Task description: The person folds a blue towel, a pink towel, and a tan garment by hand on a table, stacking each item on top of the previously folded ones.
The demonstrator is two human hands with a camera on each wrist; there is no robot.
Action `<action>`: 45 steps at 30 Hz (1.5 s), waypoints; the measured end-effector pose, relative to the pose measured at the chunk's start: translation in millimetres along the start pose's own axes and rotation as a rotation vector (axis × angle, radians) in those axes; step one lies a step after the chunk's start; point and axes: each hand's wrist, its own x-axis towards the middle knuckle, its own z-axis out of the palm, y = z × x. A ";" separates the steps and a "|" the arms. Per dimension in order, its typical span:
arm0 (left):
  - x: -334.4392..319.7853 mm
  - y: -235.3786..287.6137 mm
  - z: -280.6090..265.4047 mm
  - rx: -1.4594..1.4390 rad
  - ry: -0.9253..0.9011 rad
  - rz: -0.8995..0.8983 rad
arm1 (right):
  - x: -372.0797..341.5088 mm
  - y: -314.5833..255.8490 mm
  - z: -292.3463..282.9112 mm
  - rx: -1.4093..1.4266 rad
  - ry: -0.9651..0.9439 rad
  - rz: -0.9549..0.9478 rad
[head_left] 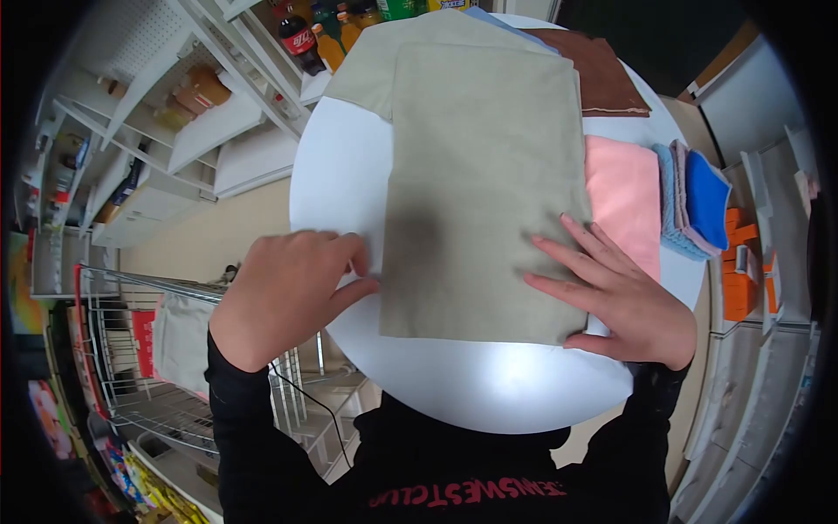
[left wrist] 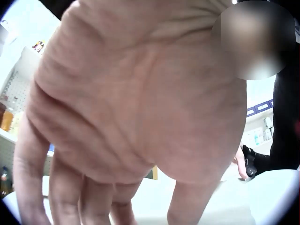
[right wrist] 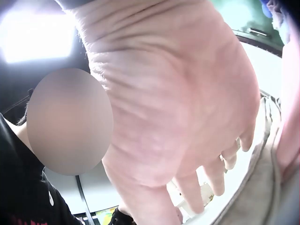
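Note:
A sage-green cloth (head_left: 484,175), folded into a tall rectangle, lies on the round white table (head_left: 336,175). My left hand (head_left: 292,284) is at its lower left edge, thumb and forefinger apart, with the thumb tip right at the border. In the left wrist view, the palm of this hand (left wrist: 140,103) faces the camera and its fingers point down. Across the lower right edge of the cloth is my right hand (head_left: 611,293), fingers spread and fairly straight over the fabric. The right wrist view has the cloth's edge (right wrist: 262,159) beside the fingers.
Another pale green fabric piece (head_left: 362,74) and a brown cloth (head_left: 598,74) lie at the back. Right of the sage cloth are a pink cloth (head_left: 624,192) and a folded blue cloth (head_left: 707,201). A wire shopping cart (head_left: 122,279) stands left, with bottles (head_left: 299,39) beyond the table.

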 end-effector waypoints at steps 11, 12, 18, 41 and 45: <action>-10.3 9.3 59.5 -0.739 0.075 0.067 | -0.5 17.6 26.1 0.083 0.034 -0.071; -10.5 9.4 59.8 -0.762 0.031 0.075 | -1.2 20.0 27.7 0.064 0.034 -0.084; -13.1 14.8 70.7 -0.555 0.249 0.190 | -5.6 22.1 25.9 0.058 0.029 -0.115; -69.9 41.3 94.9 -1.345 1.058 0.346 | 1.0 -10.7 27.1 -0.059 0.101 -0.280; -59.8 7.8 106.8 -1.455 0.734 0.624 | 4.1 -7.0 25.8 -0.123 0.104 -0.352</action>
